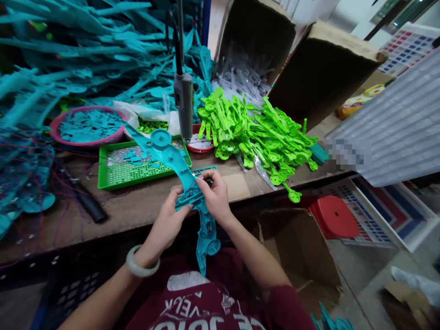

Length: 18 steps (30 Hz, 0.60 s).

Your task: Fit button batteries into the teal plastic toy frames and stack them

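Observation:
A long, curved teal plastic shell (172, 158), shaped like a toy bow, lies slantwise between my hands, its lower end near my shirt. My left hand (167, 224) is closed on the left edge of its middle, with the thumb along a straight crosspiece. Just across from it, my right hand (217, 195) has thumb and forefinger pinched together at the shell's right edge. Whatever sits between those fingertips is too small to make out. Above the shell hangs a grey electric screwdriver (184, 105). Beyond the shell sits a green tray (118, 176) with small metal pieces and teal bits.
Teal plastic parts (113, 50) are heaped at the back left, beside a pink basin (115, 137). Bright green parts (254, 128) pile up on the right, before open cardboard boxes (330, 68). A black rod (91, 204) and thin wires lie left. A red stool (335, 217) stands below.

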### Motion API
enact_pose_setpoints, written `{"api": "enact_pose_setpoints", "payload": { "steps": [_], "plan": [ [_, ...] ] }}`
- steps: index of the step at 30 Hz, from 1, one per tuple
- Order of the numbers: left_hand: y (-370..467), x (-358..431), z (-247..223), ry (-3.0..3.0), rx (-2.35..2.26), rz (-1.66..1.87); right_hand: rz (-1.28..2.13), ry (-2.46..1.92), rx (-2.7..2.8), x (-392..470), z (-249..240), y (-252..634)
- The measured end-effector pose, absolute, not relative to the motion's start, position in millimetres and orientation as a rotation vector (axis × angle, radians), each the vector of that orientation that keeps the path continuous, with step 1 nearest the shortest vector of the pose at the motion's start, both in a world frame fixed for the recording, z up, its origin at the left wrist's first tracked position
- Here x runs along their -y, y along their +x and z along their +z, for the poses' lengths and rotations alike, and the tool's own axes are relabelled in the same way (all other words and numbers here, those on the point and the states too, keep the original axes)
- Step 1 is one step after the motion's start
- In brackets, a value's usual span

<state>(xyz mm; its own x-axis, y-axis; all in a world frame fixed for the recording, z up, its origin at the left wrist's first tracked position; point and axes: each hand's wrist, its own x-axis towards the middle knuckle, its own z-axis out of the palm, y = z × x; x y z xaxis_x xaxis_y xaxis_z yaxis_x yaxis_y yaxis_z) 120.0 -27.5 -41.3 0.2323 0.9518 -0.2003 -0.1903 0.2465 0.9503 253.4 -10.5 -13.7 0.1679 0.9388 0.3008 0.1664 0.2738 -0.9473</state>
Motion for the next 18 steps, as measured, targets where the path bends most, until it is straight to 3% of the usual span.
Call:
{"api": "enact_pose_setpoints", "payload": {
  "steps": [3,9,18],
  "plan": [
    [116,27,-43,0.92,-1.013,0.942,0.692,-1.121,1.39,9,-4,257],
    [102,33,-52,0.86,-1.036,0.865,0.636,-1.247,1.086,-12,-3,298],
    [83,36,-51,0.815,-1.151,1.061,0.653,-1.532,2.05,107,-24,287]
  ]
}}
